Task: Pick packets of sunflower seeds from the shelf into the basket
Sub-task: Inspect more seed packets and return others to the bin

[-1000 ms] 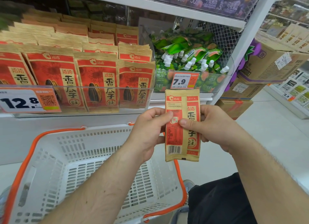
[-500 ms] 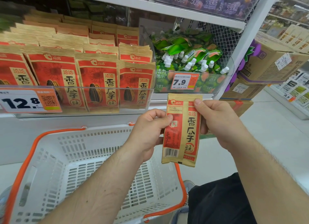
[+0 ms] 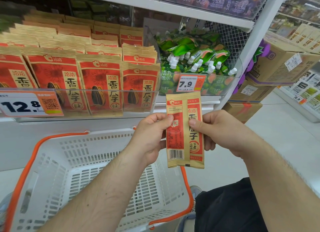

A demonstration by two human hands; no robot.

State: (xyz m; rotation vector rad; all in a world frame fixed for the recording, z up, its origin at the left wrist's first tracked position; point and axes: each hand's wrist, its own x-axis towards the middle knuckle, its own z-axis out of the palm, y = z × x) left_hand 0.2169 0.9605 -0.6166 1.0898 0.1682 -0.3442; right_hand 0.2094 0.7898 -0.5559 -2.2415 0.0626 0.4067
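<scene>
One sunflower seed packet [image 3: 184, 129] stands upright above the white basket's [image 3: 72, 164] right rim, pinched at its sides by both hands, left hand [image 3: 152, 135] and right hand [image 3: 218, 129]. Four front packets [image 3: 102, 86] face out on the shelf [image 3: 78, 122]; rows behind blur. Pale shop floor [image 3: 285, 145]; basket cut off at left.

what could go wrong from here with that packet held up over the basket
1. The packet hangs at the basket's right rim, partly beyond it; released here, it might fall outside onto the floor.
2. The left hand and right hand pinch only its side edges, so the grip may slip.
3. The basket looks empty, so lingering over this packet leaves the picking undone.
</scene>
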